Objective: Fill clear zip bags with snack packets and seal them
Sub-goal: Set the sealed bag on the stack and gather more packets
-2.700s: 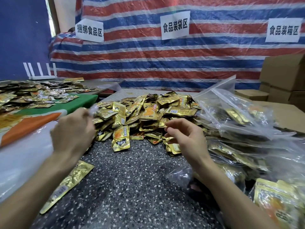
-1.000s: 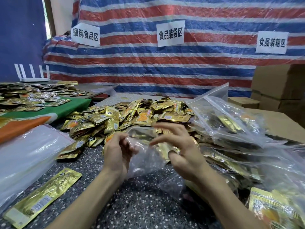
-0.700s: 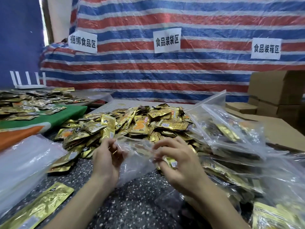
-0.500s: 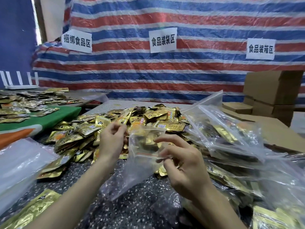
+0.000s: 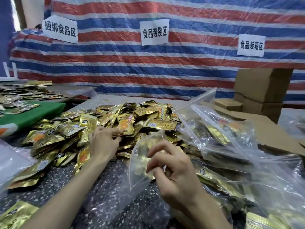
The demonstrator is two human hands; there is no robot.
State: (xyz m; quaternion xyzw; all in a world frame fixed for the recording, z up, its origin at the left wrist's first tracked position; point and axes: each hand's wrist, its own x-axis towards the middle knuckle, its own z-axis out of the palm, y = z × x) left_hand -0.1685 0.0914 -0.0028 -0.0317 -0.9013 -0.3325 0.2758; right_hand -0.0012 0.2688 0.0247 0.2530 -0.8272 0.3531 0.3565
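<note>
Far left: slumped stack of empty clear plastic sleeves (image 5: 9, 162) at the edge of a dark speckled stone worktop (image 5: 99, 204). Behind it, a green-covered side table (image 5: 33, 113) strewn with more foil.

Left of centre: broad heap of shiny gold foil snack packets (image 5: 128, 119), loose and overlapping. Slick enough, probably, to come away several at a time or to start sliding under a careless grab. Laid on that heap, left hand (image 5: 103, 142), forearm stretched forward, palm down, fingers bent rightward onto the packets. Too blurred to tell whether closed on one or only touching.

Centre: small clear plastic zip bag (image 5: 138, 164), held up above the worktop just in front of the heap. Contents hard to judge, with gold showing through the film. Gripped at one side only, so likely to sag shut or twist, blocking a packet and dropping it onto the worktop. Also liable to catch a packet corner in the zip track and spoil the seal. Pinching the bag's right side, right hand (image 5: 173, 169), wrist cocked, forefinger raised, other fingers curled inward.

Right: mound of filled clear bags (image 5: 222, 138). Beyond that, stacked brown cardboard boxes (image 5: 262, 90).
</note>
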